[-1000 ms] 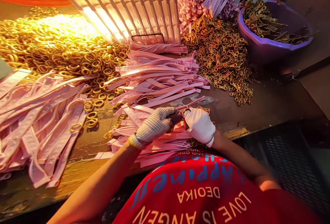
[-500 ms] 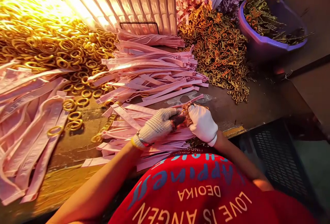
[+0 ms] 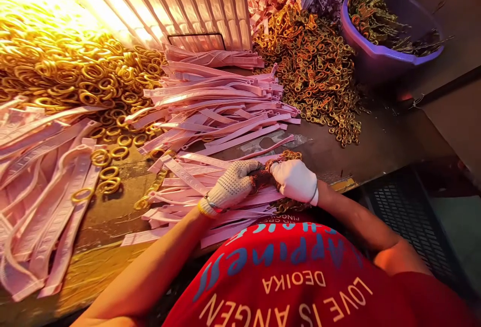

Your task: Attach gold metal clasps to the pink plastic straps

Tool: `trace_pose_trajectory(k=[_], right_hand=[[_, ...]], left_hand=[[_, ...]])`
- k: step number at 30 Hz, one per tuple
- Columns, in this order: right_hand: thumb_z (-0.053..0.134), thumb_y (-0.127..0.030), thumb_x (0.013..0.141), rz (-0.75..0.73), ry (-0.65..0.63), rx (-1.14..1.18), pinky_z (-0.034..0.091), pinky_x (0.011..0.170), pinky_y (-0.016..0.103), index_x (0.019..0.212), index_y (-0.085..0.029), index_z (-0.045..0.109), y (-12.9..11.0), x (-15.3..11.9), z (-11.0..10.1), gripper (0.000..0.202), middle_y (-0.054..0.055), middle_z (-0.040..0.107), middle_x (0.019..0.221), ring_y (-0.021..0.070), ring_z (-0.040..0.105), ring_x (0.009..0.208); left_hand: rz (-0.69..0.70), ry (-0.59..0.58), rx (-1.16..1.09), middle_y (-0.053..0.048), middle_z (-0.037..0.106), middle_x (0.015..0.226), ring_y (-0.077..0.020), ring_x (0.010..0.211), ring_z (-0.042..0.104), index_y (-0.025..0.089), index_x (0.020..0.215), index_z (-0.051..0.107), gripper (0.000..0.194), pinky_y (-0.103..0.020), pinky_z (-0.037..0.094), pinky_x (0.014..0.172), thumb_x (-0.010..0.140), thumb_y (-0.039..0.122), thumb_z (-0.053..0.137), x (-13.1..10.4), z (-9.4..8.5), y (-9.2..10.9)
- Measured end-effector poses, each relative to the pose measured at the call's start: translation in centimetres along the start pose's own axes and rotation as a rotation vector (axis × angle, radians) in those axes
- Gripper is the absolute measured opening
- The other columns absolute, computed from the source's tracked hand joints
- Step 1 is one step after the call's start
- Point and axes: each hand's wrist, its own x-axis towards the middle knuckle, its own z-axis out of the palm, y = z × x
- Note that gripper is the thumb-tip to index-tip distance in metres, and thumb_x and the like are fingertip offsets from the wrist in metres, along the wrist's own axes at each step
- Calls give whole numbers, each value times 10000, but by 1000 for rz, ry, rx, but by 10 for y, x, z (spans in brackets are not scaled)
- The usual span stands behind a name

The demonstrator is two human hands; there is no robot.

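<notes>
The table [image 3: 376, 141] runs beneath and all round my fingers; a ribbed white panel [image 3: 169, 1] stands well beyond them; a heap of gold rings [image 3: 67, 66] lies far to their left; pink straps [image 3: 225, 91] spread right under my fingers, just beyond and well to their left; gold clasps [image 3: 311, 61] are piled ahead and right, the purple basin [image 3: 398, 52] past those; my gloved left hand [image 3: 230, 186] and right hand [image 3: 295, 180] nearly meet, fingers curled in narrow, though I can't tell what they grip.
</notes>
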Motion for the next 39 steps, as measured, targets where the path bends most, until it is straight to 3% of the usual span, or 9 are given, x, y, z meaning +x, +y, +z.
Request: trace_pose_trajectory(k=[4, 8, 12, 19, 24, 28, 31, 34, 39], right_hand=[[541, -95, 902, 29, 26, 11, 425, 650, 319, 1141, -111, 670, 2, -8, 3, 271, 133, 754, 943, 251, 701, 857], [603, -217, 955, -33, 239, 98, 455, 783, 308, 1120, -162, 695, 39, -17, 8, 196, 111, 726, 1084, 226, 654, 941], [498, -235, 1016, 467, 485, 82, 430, 848, 339, 1170, -142, 696, 114, -8, 11, 267, 152, 698, 1129, 261, 623, 1003], [541, -40, 822, 788, 275, -62, 373, 834, 365, 1155, -58, 613, 175, 28, 19, 341, 253, 654, 1176, 335, 590, 1100], [521, -45, 831, 831, 291, -32, 397, 814, 376, 1140, -45, 605, 173, 22, 23, 320, 264, 657, 1132, 343, 614, 1051], [492, -36, 846, 885, 415, 94, 446, 817, 410, 1089, -55, 627, 153, 6, 21, 278, 262, 659, 1079, 341, 628, 996], [453, -121, 953, 569, 615, 608, 509, 803, 365, 1175, -120, 610, 112, -6, 18, 272, 155, 700, 1030, 244, 651, 889], [493, -325, 1028, 125, 587, 1099, 544, 740, 291, 1206, -197, 619, 61, -12, 14, 253, 58, 724, 990, 173, 659, 810], [615, -255, 951, -51, 542, 1102, 578, 864, 317, 1255, -220, 636, 15, -12, 10, 307, 51, 732, 1048, 193, 689, 930]], left_hand=[[-78, -10, -21, -5, 649, 687, -128, 570, 514, 167, 869, 737, 307, -205, 394, 491, 827, 464, 669, 0, -6, 9], [-187, 183, -340, 40, 520, 529, -93, 412, 408, 159, 958, 707, 360, -191, 293, 380, 867, 506, 681, -4, -11, 12], [-272, 156, -828, 14, 589, 615, -51, 382, 373, 143, 949, 687, 433, -175, 254, 349, 827, 554, 745, -6, -5, 14], [-449, 21, -1125, -125, 716, 785, -116, 490, 533, 85, 987, 723, 536, -214, 318, 378, 884, 600, 617, -6, 3, 30], [-505, 49, -1057, -74, 704, 734, -83, 452, 465, 109, 988, 704, 338, -212, 259, 391, 751, 347, 741, -7, 3, 25], [-450, -27, -872, 8, 569, 559, -63, 403, 373, 138, 861, 650, 315, -202, 198, 368, 796, 431, 747, -10, 7, 27], [-380, -68, -707, 34, 526, 541, -72, 424, 401, 147, 878, 633, 382, -180, 235, 382, 835, 514, 730, -12, 10, 36], [-336, -70, -618, 36, 536, 559, -70, 426, 397, 157, 865, 622, 409, -185, 268, 402, 822, 546, 739, -11, 13, 43], [-228, -81, -584, 28, 530, 593, -86, 493, 415, 156, 808, 629, 423, -206, 317, 459, 822, 564, 743, -8, 16, 38]])
